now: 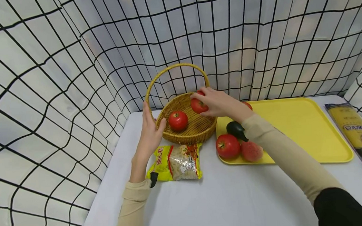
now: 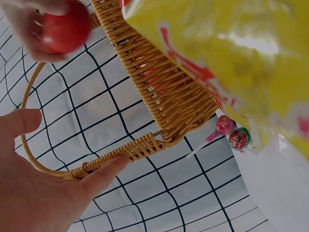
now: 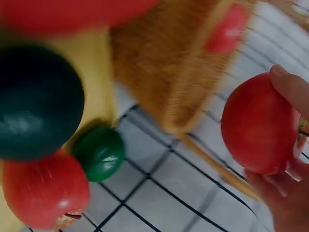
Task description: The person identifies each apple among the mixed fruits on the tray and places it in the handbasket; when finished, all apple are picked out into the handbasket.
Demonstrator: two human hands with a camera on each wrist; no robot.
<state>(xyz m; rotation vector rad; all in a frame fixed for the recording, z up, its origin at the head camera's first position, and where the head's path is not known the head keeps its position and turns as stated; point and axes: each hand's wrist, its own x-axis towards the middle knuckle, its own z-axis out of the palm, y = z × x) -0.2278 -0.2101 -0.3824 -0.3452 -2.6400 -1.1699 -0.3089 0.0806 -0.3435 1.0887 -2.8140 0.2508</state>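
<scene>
Basket [image 1: 197, 131] left of tray [image 1: 306, 133], packet [image 1: 177, 161] before.

A white table [image 1: 236, 199] stands enclosed by white cloth walls [image 1: 42, 83] gridded with black lines.

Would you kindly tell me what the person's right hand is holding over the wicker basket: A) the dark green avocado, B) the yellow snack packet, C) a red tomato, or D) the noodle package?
C: the right hand grips a red tomato above the wicker basket, as the right wrist view confirms.
</scene>
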